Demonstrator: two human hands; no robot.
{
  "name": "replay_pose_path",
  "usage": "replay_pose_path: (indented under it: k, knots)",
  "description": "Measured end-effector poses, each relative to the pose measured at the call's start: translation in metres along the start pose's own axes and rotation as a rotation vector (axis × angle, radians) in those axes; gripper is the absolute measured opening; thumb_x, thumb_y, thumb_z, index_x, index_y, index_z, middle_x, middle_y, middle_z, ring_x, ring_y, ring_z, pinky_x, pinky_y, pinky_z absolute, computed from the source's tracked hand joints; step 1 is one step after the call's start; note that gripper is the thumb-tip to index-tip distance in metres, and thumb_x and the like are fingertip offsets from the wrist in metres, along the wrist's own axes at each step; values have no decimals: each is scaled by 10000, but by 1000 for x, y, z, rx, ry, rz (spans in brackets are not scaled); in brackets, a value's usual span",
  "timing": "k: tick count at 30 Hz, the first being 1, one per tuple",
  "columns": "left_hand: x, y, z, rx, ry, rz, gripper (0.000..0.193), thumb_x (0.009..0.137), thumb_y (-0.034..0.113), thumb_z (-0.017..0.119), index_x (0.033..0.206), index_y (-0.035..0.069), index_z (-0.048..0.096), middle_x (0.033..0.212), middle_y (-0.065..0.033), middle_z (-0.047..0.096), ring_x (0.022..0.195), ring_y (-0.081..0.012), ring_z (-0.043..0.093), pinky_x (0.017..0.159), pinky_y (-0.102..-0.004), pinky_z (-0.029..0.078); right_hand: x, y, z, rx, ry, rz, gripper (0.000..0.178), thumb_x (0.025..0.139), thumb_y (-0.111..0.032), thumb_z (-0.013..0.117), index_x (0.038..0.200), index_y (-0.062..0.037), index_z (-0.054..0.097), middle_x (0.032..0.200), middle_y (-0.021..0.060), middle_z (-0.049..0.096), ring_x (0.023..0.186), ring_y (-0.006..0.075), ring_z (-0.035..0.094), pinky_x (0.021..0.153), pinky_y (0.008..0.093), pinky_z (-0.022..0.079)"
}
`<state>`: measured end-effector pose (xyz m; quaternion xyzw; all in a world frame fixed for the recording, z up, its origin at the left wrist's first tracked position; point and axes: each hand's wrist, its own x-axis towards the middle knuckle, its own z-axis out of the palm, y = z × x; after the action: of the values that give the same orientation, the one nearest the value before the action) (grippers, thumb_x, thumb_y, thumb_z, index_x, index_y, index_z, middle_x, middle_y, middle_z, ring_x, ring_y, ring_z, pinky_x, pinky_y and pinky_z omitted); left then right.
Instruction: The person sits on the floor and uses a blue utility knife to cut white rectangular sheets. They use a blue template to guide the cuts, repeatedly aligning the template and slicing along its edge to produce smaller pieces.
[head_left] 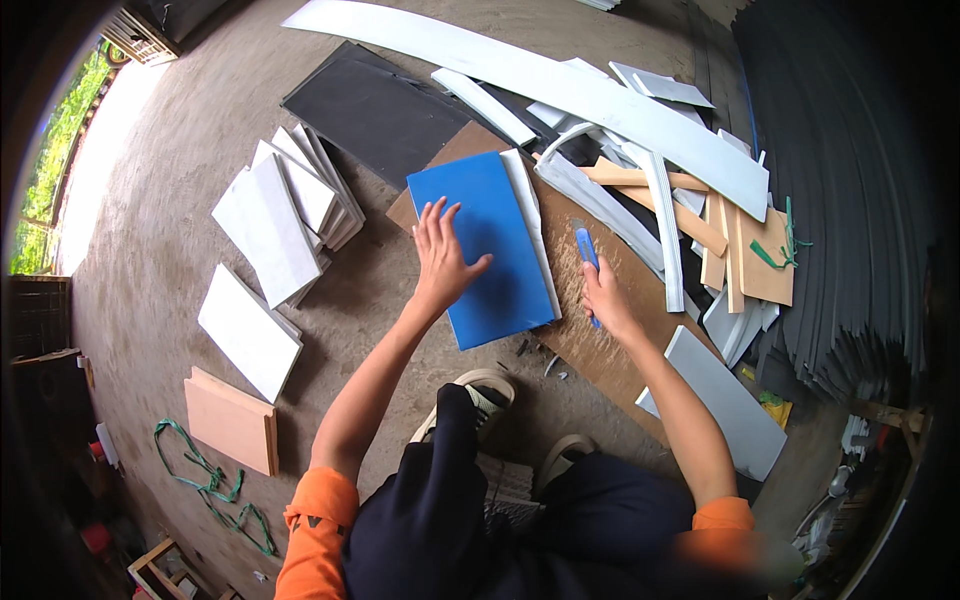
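Note:
A blue rectangular board (500, 260) lies on a scratched brown board (600, 345), with a white sheet (532, 215) showing along its right side. Over the blue board's upper left part is my left hand (442, 255), fingers spread; whether it presses on the surface I cannot tell. My right hand (603, 292) is closed round a blue utility knife (587, 250), to the right of the blue board. The knife's tip end points away from me, above the scratched area.
Stacked white boards (270, 225) and a peach-coloured stack (232, 420) sit at left, near green twine (205, 475). A long white strip (560, 85) crosses offcuts at the upper right. A grey panel (720, 405) lies beside my right forearm. Dark sheets (840, 190) are piled far right.

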<state>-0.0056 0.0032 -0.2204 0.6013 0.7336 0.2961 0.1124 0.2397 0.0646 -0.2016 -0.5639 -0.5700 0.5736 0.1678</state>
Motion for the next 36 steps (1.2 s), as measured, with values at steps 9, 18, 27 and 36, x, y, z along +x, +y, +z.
replay_pose_path:
  k: [9, 18, 27, 36]
  knots:
    - [24, 8, 22, 168, -394, 84, 1316, 354, 596, 733, 1356, 72, 61, 1413, -136, 16, 1287, -361, -80, 914, -658, -53, 105, -82, 52, -766, -7, -108, 317, 860, -218, 367, 1073, 17, 369, 852, 259, 572, 820, 387, 566, 657, 452, 457]
    - [27, 11, 19, 128, -449, 44, 1293, 377, 556, 745, 1356, 77, 48, 1414, -130, 0, 1288, -351, -90, 924, -639, -72, 167, -105, 79, -928, -41, -162, 323, 799, -129, 358, 1039, 51, 478, 971, 269, 556, 947, 380, 538, 817, 440, 431]
    - [28, 16, 17, 147, -457, 16, 1283, 385, 543, 749, 1358, 93, 44, 1417, -116, -4, 1290, -343, -88, 927, -635, -69, 180, -133, 81, -1027, -311, 105, 229, 717, -62, 402, 716, 50, 602, 608, 172, 596, 535, 240, 604, 525, 368, 484]
    - [26, 10, 25, 190, -420, 4, 1289, 369, 589, 728, 1363, 113, 61, 1423, -92, -18, 1291, -314, -123, 920, -628, -92, 70, -67, 57, -830, -326, 230, 264, 756, -69, 368, 875, 122, 507, 669, 243, 578, 495, 281, 586, 466, 388, 467]
